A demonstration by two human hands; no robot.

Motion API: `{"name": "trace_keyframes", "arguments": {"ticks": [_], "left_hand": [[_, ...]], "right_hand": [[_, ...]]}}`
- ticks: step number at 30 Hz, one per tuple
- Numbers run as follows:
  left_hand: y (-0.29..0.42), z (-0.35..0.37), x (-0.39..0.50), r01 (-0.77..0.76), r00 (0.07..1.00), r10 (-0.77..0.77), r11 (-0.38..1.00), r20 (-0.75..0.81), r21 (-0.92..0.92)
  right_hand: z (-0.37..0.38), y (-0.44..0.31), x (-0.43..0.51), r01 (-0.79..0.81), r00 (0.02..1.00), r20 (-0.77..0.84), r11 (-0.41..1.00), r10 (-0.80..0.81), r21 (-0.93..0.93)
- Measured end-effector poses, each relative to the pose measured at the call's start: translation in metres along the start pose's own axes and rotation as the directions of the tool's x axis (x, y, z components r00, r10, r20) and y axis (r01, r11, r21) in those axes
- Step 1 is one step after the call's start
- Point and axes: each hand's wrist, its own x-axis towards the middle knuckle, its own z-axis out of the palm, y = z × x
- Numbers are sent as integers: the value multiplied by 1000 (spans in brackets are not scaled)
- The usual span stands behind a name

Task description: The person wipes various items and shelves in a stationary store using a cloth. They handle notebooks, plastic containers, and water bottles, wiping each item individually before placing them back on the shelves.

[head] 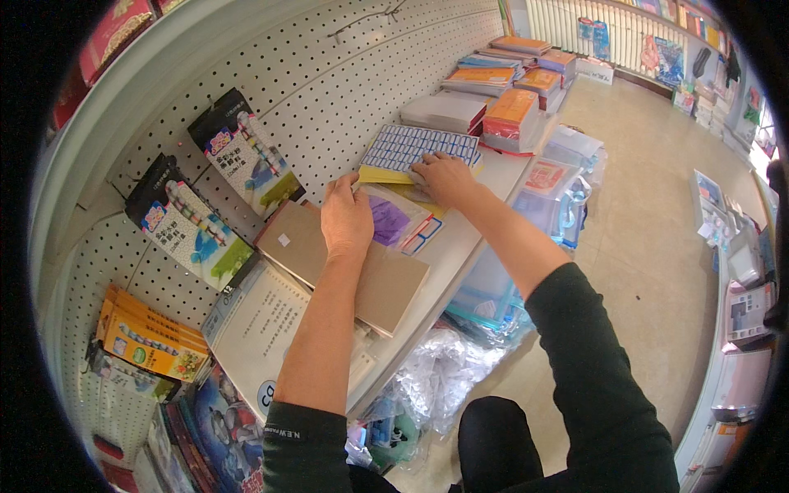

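Observation:
A stack of label sheets (425,145) with blue-outlined blank labels and yellow edges lies on the white shelf (453,249). My right hand (445,179) grips its near edge, fingers over the top sheet. At the stack's near left corner is my left hand (347,215), fingers bent; its palm side is hidden. Just below the hands sits a clear plastic packet (389,217) with something purple inside, beside red- and blue-outlined labels (422,234). Brown-covered notebooks (394,286) lie partly under my left forearm.
Packs of orange-covered books (511,117) line the shelf's far end. Paint sets (191,225) hang on the white pegboard (320,92). A printed spiral pad (259,320) lies nearer me. Clear plastic bags (437,370) and blue-trimmed cases (487,283) stand below the shelf edge, beside the tiled floor (622,246).

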Motion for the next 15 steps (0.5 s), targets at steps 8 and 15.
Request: {"name": "trace_keyframes", "arguments": {"ticks": [8, 15], "left_hand": [[0, 1, 0, 5, 998, -7, 999, 56, 39], [0, 1, -1, 22, 998, -23, 1000, 64, 21]], "right_hand": [[-29, -18, -41, 67, 830, -545, 952, 113, 300], [-33, -40, -167, 346, 930, -225, 895, -290, 281]]}}
